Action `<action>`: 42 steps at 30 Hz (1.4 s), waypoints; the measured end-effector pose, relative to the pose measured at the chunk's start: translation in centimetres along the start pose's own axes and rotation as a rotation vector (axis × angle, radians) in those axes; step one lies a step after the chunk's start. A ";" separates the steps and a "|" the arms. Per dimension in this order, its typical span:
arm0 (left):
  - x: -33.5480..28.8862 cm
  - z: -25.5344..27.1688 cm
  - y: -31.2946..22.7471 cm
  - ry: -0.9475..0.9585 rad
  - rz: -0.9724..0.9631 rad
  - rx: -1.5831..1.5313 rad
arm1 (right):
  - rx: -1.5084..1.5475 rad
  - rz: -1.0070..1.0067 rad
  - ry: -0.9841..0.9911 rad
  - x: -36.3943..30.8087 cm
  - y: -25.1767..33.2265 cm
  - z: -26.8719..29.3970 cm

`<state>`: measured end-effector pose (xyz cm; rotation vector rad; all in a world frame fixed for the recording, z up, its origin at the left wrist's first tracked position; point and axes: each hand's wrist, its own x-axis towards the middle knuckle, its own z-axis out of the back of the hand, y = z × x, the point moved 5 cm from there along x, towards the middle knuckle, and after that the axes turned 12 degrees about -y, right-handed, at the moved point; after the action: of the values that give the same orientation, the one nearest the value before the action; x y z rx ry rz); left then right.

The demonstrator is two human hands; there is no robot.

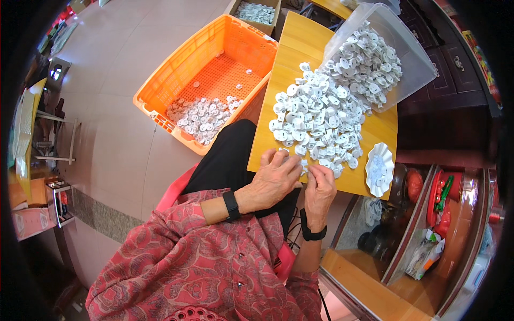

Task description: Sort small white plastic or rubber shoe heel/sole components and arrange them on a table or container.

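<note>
Just beyond the fingertips of both hands, on the yellow wooden table point(300, 40), we see a loose heap of small white plastic fittings point(321, 117), many with round, slotted faces. Its long axis runs away from us and to the right, into the mouth of a clear plastic bin point(415, 64) tipped on its side. We find the right hand point(320, 190) directly below the heap's near end, thumb and fingers drawn narrowly together; the left hand point(276, 179) lies beside it at the table's near edge, fingers curled. A bit of white shows between the hands, but the fingers cover most of it, so we cannot tell which hand grips it or how it is turned. Right of the heap we see a scalloped white dish point(380, 191) with small pale pieces, too blurred to identify. Left of the table, an orange basket point(176, 61) holds more fittings. Past the far end, a cardboard box point(264, 28) of similar pale pieces is cut off by the upper edge.
</note>
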<state>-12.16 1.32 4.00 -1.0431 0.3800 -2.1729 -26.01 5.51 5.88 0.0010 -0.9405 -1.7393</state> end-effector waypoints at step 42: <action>0.3 0.3 0.7 -0.007 -0.048 0.008 | -0.248 0.133 -0.129 -1.6 -0.6 -0.2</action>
<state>-11.71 0.58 4.02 -1.0651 0.3460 -2.2115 -25.76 6.73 4.73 -0.3315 -0.7918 -1.7362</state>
